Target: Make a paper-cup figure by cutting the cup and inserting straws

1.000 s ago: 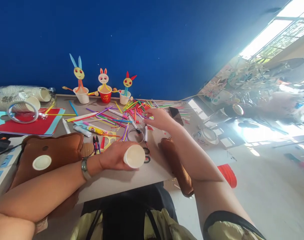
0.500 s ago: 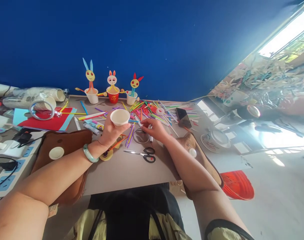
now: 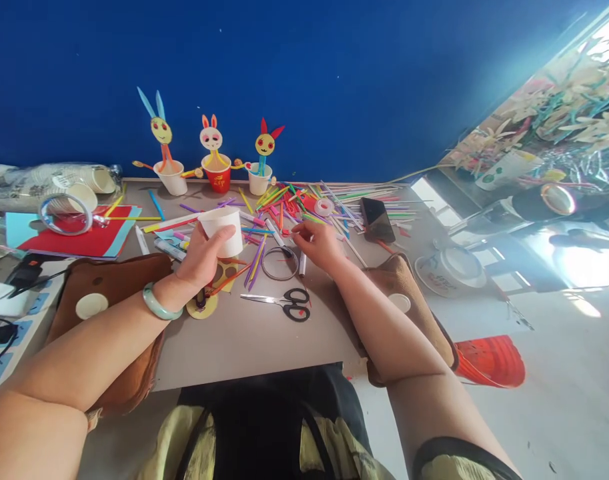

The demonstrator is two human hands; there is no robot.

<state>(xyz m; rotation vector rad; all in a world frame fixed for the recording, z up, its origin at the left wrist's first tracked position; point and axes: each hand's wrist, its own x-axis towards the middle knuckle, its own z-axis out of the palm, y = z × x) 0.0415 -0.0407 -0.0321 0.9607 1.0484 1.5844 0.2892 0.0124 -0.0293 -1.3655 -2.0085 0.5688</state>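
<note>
White cup (image 3: 232, 244) in your left hand (image 3: 200, 257), fingers wrapped round it, above table (image 3: 244, 343). Your right hand (image 3: 321, 245): fingers narrow, can't tell if holding anything. Red cup's (image 3: 217, 176) gold lettering illegible.

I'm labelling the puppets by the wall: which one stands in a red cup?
The middle puppet, with the pale face; the blue-eared puppet and red-eared puppet beside it stand in white cups.

Pale green bangle (image 3: 155, 307); black-edged khaki sleeve (image 3: 463, 459).
</note>
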